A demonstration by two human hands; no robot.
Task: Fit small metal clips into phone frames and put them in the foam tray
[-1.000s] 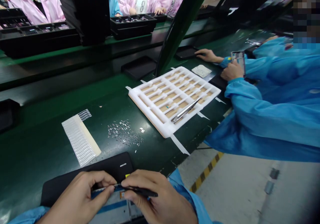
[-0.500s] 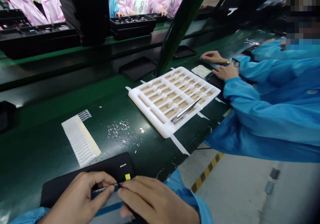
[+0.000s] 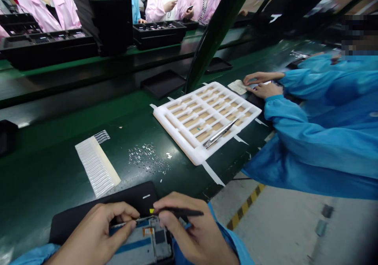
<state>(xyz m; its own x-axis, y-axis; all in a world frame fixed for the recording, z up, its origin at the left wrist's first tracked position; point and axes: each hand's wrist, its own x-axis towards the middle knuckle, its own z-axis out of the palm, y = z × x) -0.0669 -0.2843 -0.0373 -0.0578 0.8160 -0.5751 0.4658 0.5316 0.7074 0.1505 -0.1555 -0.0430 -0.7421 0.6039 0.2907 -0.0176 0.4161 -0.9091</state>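
One edge of the open device (image 3: 134, 250), low between the hands, gets all the action! Left hand (image 3: 96, 231) pinches it, thumb against fingers; right hand (image 3: 196, 229) closes around a slim dark tool (image 3: 189, 212). Insides sit bare, so it looks unfinished; plenty of loose metal pieces (image 3: 147, 158) lie beyond.

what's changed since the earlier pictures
The right hand has shifted rightward along the edge of the device, away from the left hand, uncovering the orange patch; it still grips the dark tool. A co-worker's hands have come together by the white pad. The left hand still pinches the device; the foam tray and tweezers stay put.
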